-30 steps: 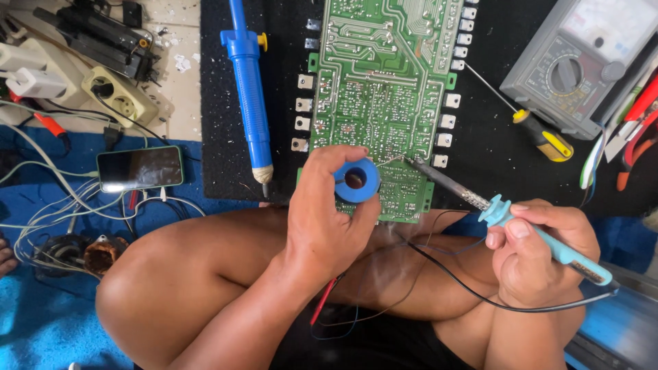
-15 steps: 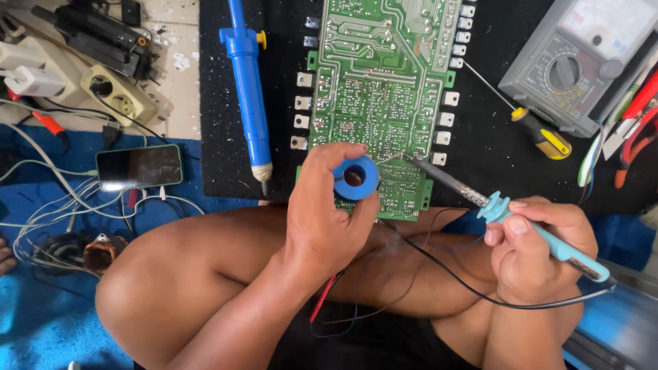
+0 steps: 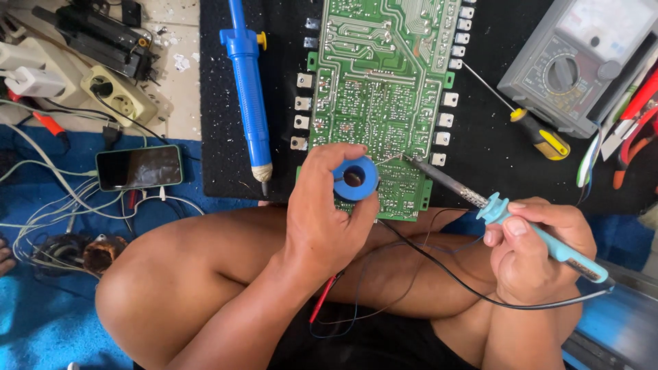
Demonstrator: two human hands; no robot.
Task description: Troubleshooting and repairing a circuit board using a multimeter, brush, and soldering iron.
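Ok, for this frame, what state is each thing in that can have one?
Left hand: closed around the blue solder spool.
Right hand: gripping the soldering iron, tip at the circuit board.
Circuit board: lying solder side up.
Phone: screen dark, cable plugged in.
Blue desoldering pump: lying untouched.

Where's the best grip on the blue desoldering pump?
Probably mid-barrel on the pump, coming from its left over the floor. It lies flat, tip toward the person, with the board close on its right; the yellow button near the top stays clear.
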